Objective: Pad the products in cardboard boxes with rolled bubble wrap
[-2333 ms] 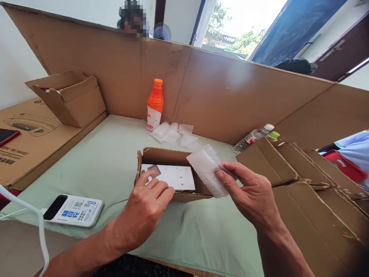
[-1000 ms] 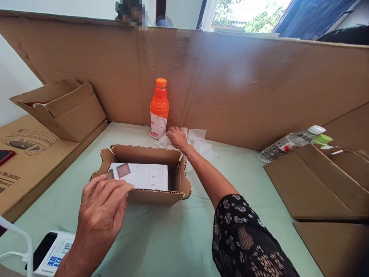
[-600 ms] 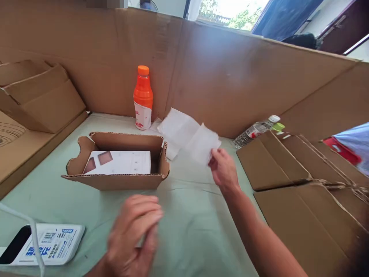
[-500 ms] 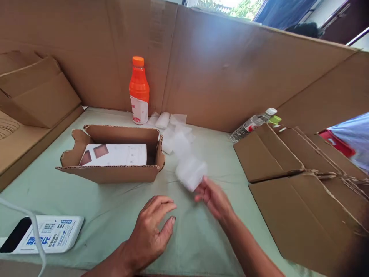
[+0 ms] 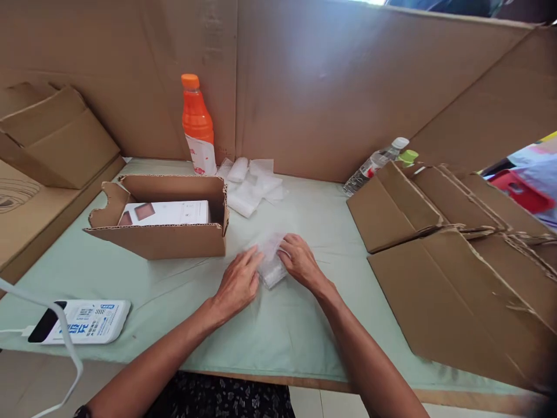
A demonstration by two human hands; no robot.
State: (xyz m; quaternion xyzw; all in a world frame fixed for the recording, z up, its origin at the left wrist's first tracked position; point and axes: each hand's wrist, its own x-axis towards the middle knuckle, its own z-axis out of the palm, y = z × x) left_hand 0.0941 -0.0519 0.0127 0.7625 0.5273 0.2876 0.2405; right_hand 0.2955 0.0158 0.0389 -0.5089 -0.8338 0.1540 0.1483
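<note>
Both hands rest on a small piece of white bubble wrap lying on the green cloth-covered table. My left hand presses its left edge; my right hand covers its right edge, fingers curled over it. To the left stands an open cardboard box holding a white carton. Several more bubble wrap pieces lie behind, beside an orange drink bottle.
Flattened cardboard boxes are stacked on the right, with a clear water bottle lying behind them. A white device with a cable sits at the front left. A cardboard screen walls the back; another folded box stands far left.
My right hand reached to the pile by the bottle, took a bubble wrap piece and brought it down to the table. My left hand left the box and joined it on the wrap.
</note>
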